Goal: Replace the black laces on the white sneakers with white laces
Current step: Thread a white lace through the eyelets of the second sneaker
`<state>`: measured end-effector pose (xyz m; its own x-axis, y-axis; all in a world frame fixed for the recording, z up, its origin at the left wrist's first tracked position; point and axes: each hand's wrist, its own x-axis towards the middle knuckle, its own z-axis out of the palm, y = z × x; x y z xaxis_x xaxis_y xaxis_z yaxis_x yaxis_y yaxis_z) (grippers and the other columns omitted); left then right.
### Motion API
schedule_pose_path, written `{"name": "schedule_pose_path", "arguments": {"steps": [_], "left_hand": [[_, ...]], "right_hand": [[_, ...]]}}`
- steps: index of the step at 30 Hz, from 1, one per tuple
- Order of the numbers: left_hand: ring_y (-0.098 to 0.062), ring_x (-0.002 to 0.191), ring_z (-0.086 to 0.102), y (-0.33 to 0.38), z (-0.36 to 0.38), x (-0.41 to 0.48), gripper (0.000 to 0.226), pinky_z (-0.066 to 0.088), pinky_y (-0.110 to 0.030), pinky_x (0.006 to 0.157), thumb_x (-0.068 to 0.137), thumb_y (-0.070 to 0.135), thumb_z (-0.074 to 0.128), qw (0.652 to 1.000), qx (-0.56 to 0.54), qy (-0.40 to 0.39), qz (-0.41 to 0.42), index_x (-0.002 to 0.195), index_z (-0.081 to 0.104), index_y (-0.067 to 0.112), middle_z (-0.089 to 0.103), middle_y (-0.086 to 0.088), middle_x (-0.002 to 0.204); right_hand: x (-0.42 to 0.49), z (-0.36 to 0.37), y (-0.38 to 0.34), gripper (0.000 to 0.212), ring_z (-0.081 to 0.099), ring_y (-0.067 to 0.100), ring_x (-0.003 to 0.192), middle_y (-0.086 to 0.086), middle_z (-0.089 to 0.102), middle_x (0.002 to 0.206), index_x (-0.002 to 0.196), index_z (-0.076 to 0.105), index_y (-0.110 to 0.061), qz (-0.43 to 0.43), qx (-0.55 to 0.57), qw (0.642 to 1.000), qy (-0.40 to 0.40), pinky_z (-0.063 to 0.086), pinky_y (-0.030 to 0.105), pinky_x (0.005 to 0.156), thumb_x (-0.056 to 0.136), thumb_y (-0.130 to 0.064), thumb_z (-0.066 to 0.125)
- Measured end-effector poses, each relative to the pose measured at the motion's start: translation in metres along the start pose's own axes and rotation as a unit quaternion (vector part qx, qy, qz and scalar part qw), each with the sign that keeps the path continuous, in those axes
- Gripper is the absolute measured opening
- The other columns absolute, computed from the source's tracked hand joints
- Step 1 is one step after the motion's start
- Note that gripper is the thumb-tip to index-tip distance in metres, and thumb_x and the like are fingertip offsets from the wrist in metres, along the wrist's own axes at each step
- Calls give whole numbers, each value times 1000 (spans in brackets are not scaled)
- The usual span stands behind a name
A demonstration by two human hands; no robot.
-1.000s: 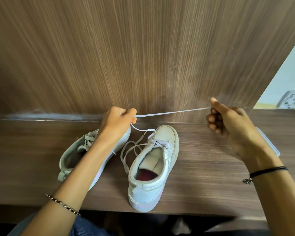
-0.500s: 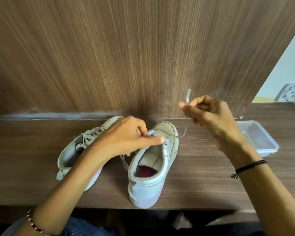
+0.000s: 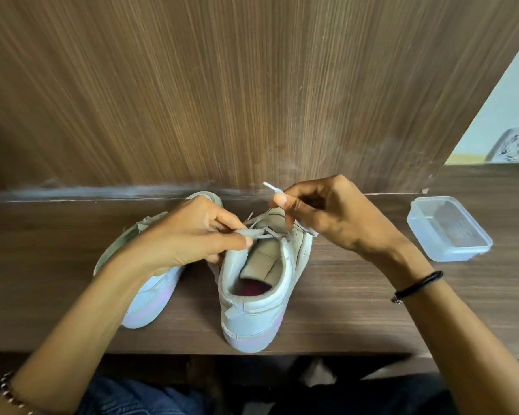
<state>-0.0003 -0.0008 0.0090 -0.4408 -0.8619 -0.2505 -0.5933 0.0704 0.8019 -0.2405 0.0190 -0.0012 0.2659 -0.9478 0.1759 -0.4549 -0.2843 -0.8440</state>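
Note:
Two white sneakers stand on the wooden desk [image 3: 357,310]. The right sneaker [image 3: 258,298] sits heel toward me, its tongue showing. A white lace [image 3: 259,230] runs through its upper eyelets. My left hand [image 3: 189,238] pinches a loop of that lace above the tongue. My right hand [image 3: 327,214] pinches the lace's other end, whose tip sticks up past my fingers. The left sneaker [image 3: 144,295] lies mostly hidden under my left forearm, with white laces in it. No black lace is in view.
A clear plastic container [image 3: 448,227] stands on the desk to the right of my right hand. A wooden back panel [image 3: 252,85] rises directly behind the sneakers. The desk's front edge runs just below the sneaker heels, with my lap beneath.
A second ago both hands held the lace stretched wide apart above the shoe. They have since come together over the right sneaker's tongue, and the lace now hangs slack between them.

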Motion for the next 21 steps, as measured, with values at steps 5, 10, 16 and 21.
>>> {"name": "schedule_pose_path", "arguments": {"steps": [5,10,16,21], "left_hand": [[-26,100,74,-12,-13,5,21,63,-38,82,87,35,78,1000,13,-20,6,101,81,20,79,-6,97],[-10,85,71,-10,-9,4,14,59,-26,68,88,20,77,999,-44,0,-17,101,80,13,78,-12,95],[-7,80,66,-9,-3,3,9,57,-35,72,92,15,73,997,-44,55,-23,99,79,14,77,-9,90],[-8,78,63,-10,-5,2,10,55,-36,70,95,14,69,997,-50,58,-9,101,76,11,75,-4,85]], "right_hand": [[2,10,-3,27,67,12,74,-5,71,73,82,74,-29,-15,-70,996,-54,55,36,81,103,-38,60],[2,12,-3,12,71,4,79,-9,77,81,93,81,-23,-2,-40,998,-51,56,20,80,97,-26,70],[0,18,-5,8,70,3,80,-5,78,87,94,81,-16,-6,-57,997,-47,52,13,74,93,-18,73],[0,23,-7,4,71,10,75,0,77,81,87,80,-13,-27,-62,997,-38,55,20,74,88,-14,76]]}}
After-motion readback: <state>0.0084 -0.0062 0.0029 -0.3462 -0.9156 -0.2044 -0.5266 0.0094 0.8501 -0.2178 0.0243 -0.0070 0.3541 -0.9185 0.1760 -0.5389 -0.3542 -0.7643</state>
